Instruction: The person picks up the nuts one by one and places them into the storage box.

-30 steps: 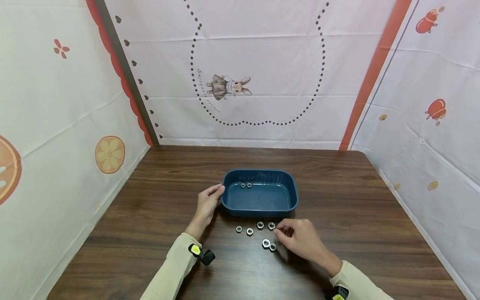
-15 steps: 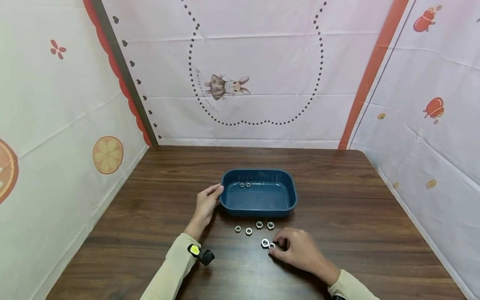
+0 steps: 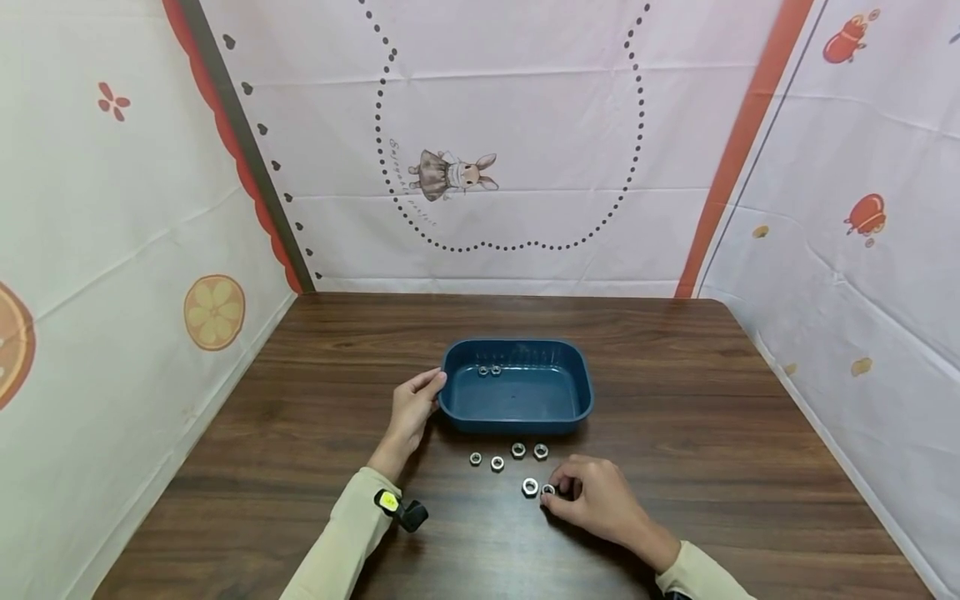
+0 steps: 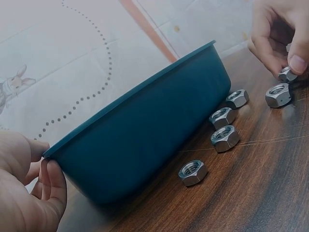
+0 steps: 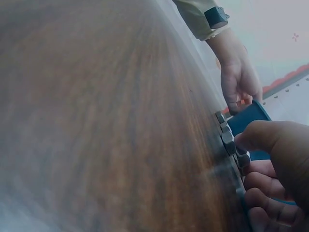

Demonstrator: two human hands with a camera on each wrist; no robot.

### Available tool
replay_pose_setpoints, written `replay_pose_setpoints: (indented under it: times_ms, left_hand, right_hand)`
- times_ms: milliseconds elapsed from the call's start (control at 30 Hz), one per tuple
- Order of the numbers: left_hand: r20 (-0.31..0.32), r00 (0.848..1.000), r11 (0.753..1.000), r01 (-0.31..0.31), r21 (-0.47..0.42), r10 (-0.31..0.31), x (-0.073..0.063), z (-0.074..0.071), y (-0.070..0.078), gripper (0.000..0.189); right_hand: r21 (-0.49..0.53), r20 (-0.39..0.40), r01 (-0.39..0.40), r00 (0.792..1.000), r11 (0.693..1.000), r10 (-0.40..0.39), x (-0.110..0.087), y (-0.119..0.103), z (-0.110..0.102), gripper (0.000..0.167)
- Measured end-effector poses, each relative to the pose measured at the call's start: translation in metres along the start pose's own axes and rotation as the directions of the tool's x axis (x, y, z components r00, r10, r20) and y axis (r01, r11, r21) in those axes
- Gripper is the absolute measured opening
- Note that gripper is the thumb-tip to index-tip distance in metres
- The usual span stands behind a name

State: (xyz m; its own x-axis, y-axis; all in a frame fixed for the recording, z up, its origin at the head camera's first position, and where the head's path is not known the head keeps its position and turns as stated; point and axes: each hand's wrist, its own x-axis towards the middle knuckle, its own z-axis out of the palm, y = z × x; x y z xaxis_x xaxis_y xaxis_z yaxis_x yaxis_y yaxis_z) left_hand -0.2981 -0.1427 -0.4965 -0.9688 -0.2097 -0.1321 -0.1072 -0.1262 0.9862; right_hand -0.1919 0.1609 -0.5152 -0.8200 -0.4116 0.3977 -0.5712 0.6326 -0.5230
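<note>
A dark blue plastic tray stands on the table, its left rim pinched between the thumb and fingers of my left hand. In front of it, my right hand pinches a small metal hex nut between thumb and fingertips, low over the tabletop. Just left of those fingertips lies a larger hex nut. Several more nuts form a loose row along the tray's front side. Inside the tray, two small nuts sit side by side near the back left.
The brown wood-grain table reaches back to a printed white cloth hung behind it. Similar cloth covers the left side and right side. A black band with a wrist camera is strapped over my left sleeve.
My right hand has moved from beside the row toward the front, taken hold of the small nut and drawn it slightly right, away from the larger one. The left hand stays on the tray.
</note>
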Motion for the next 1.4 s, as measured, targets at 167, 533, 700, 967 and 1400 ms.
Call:
replay_pose_setpoints:
  times_ms: [167, 533, 700, 967, 1400]
  left_hand:
    - [0.007, 1.0, 1.0, 0.001, -0.008, -0.001, -0.001, 0.0, 0.001, 0.039]
    - [0.011, 1.0, 1.0, 0.005, -0.01, -0.005, -0.001, 0.001, 0.002, 0.039]
    - [0.014, 1.0, 1.0, 0.0, -0.014, 0.0, 0.001, 0.001, 0.0, 0.039]
    - [0.009, 1.0, 1.0, 0.002, -0.018, -0.002, 0.0, 0.001, 0.003, 0.038]
    - [0.007, 0.999, 0.993, 0.047, -0.107, -0.046, 0.001, 0.001, 0.003, 0.037]
  right_hand:
    - [0.006, 0.007, -0.025, 1.0, 1.0, 0.025, -0.001, 0.001, -0.001, 0.019]
    - [0.018, -0.028, -0.032, 0.999, 0.999, 0.033, 0.002, 0.001, -0.012, 0.016]
    - [0.001, -0.062, -0.012, 0.998, 1.0, 0.012, 0.012, -0.001, -0.026, 0.016]
    - [-0.066, -0.097, 0.02, 0.995, 0.998, -0.026, 0.045, -0.004, -0.055, 0.014]
    - [-0.02, 0.094, 0.24, 0.967, 0.971, -0.237, 0.141, 0.014, -0.072, 0.009]
